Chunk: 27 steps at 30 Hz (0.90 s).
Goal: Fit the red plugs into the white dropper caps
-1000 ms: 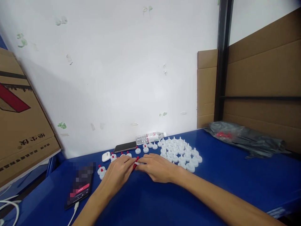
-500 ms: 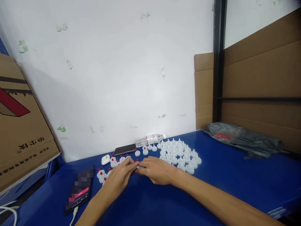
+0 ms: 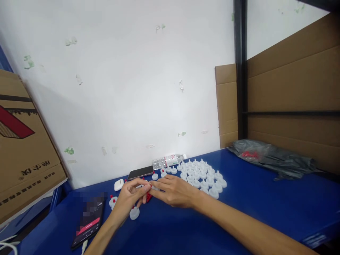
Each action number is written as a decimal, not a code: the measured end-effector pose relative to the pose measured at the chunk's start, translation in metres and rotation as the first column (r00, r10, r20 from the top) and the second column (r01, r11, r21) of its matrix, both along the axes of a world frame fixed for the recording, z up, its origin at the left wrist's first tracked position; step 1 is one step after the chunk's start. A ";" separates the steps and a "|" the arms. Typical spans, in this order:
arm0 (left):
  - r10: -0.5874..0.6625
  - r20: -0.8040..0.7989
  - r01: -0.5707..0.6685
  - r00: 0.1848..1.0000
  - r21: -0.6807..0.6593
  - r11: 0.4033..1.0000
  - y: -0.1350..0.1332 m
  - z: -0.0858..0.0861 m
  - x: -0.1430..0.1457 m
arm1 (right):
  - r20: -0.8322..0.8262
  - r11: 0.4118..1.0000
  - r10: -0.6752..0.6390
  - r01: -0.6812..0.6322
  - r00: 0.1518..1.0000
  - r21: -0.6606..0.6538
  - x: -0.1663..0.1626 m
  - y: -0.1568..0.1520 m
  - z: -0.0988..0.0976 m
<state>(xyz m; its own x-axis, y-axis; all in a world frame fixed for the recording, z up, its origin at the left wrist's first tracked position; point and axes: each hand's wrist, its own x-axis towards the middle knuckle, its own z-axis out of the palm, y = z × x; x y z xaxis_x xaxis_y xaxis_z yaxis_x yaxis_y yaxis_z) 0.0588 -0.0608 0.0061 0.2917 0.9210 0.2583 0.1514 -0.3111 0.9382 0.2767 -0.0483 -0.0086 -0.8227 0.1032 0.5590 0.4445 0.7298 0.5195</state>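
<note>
My left hand (image 3: 132, 194) pinches a small red tip cap (image 3: 150, 185) between thumb and forefinger. Close against those fingertips is my right hand (image 3: 172, 191), its fingers bent together; what they grip is mostly hidden. Small red caps (image 3: 148, 197) lie in a heap under the hands. Just below my left hand stands a white nozzle cap with a red tip (image 3: 134, 213). More red-tipped white caps (image 3: 113, 201) stand left of and behind that hand, partly covered by it. Many white nozzle caps with bare spouts (image 3: 203, 175) are grouped beyond my right hand.
A lit phone (image 3: 89, 223) with a cable lies at left on the blue table (image 3: 186, 230). At the back are a white case (image 3: 119, 184), a dark phone (image 3: 140, 172) and a water bottle (image 3: 169, 161). A grey plastic bag (image 3: 276, 159) rests at right.
My left hand has turned and lifted a little, showing the red cap in its pinch. A red-tipped white cap now stands in view below it. The camera view has shifted slightly.
</note>
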 end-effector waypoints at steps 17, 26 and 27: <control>-0.267 0.142 0.292 0.953 -0.202 0.935 -0.011 -0.007 0.002 | -0.125 0.961 0.168 -0.135 0.978 0.239 -0.010 -0.009 0.000; -0.170 -0.072 0.161 0.983 -0.116 0.980 -0.006 -0.011 0.001 | -0.068 0.994 0.108 -0.106 0.992 0.030 -0.007 -0.008 0.002; -0.094 -0.189 0.088 0.978 -0.040 0.995 -0.005 -0.011 0.000 | -0.082 0.996 0.068 -0.072 0.994 -0.047 -0.007 -0.007 0.001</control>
<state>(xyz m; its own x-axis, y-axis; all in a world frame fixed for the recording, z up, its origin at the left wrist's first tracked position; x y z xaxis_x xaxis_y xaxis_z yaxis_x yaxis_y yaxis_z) 0.0592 -0.0660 -0.0054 0.4155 0.8951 0.1615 0.3005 -0.3027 0.9045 0.2702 -0.0554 -0.0071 -0.7817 0.0757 0.6191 0.4299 0.7846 0.4468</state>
